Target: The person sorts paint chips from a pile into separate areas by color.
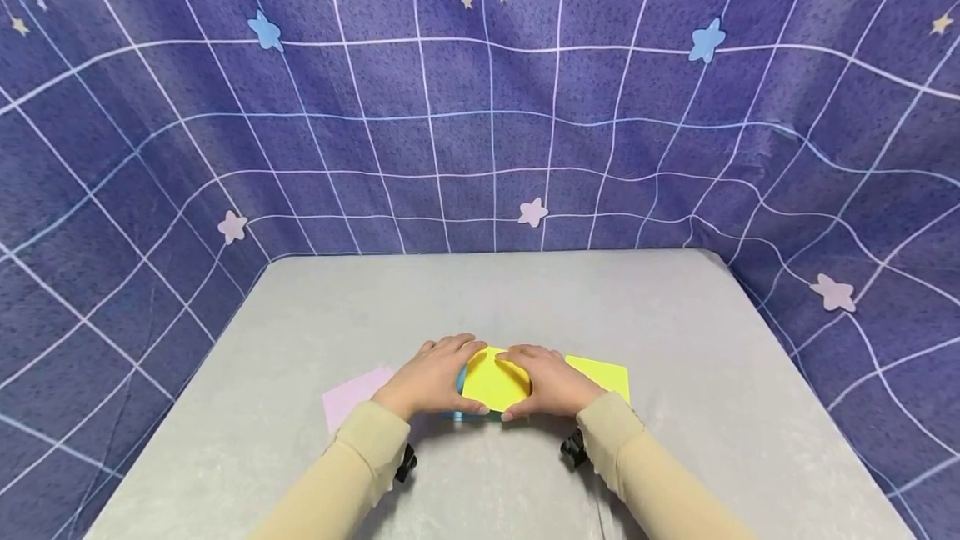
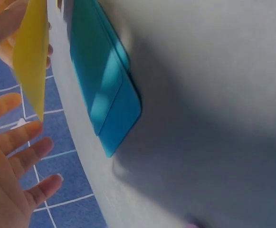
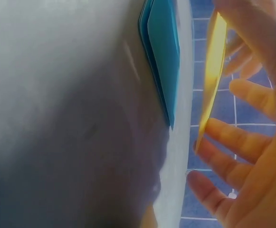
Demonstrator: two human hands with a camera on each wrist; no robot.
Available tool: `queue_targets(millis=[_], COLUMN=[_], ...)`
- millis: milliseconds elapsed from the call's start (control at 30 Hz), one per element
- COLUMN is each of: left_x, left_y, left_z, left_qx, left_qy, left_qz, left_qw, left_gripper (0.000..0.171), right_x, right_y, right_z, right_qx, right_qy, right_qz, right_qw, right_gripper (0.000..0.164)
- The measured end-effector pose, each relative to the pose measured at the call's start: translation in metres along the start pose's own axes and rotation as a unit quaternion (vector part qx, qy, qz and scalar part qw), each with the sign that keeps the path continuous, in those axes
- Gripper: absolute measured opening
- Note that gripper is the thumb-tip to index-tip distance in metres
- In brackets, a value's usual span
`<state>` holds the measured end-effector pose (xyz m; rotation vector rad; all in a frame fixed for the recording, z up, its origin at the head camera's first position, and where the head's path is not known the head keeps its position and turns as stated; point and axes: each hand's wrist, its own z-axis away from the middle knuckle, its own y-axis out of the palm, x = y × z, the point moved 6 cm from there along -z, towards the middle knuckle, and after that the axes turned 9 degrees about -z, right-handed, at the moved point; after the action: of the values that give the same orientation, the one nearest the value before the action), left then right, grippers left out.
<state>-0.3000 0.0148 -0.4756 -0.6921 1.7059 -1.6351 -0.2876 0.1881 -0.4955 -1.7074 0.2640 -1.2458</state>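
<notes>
A thin yellow card with smooth faces is between my two hands, raised above the table. My left hand holds its left side, the thumb at the near edge and fingertips at the far edge. On the opposite side, my right hand grips it the same way. In the left wrist view, the other fingers of the left hand are spread. Below the yellow card, overlapping blue and teal cards lie on the table; from the head view they are mostly hidden.
A pink card lies left of the hands, partly covered by the left forearm. Another yellow card lies to the right, behind the right hand. The grey table meets a purple gridded curtain at the back and sides.
</notes>
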Motion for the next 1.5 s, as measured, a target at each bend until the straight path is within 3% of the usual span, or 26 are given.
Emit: queue_targets(millis=[233,667,967,1200,1500], left_x=[-0.004,-0.004,-0.012,-0.014,-0.010], left_y=[0.001,0.001,0.012,0.022,0.015], left_z=[-0.004,-0.006,-0.004,-0.001,-0.004], left_qx=[0.003,-0.005,-0.003,-0.004,-0.004], left_qy=[-0.003,-0.013,-0.008,-0.003,-0.020], left_qz=[-0.001,0.004,0.019,0.015,0.007], left_qw=[1.0000,0.9999,0.9998,0.9999,0.9998], left_gripper=[0.095,0.090,0.087,0.084,0.084], right_x=[-0.004,-0.028,-0.049,-0.063,-0.057], right_y=[-0.008,-0.043,-0.042,-0.036,-0.044], right_z=[0.008,0.040,0.062,0.077,0.073], right_qx=[0.001,-0.047,-0.038,-0.026,-0.032], right_qy=[0.004,0.025,0.067,0.071,0.078], right_qz=[-0.001,0.037,0.060,0.067,0.054], right_qw=[1.000,0.998,0.995,0.995,0.995], right_gripper=[0.086,0.083,0.083,0.075,0.065])
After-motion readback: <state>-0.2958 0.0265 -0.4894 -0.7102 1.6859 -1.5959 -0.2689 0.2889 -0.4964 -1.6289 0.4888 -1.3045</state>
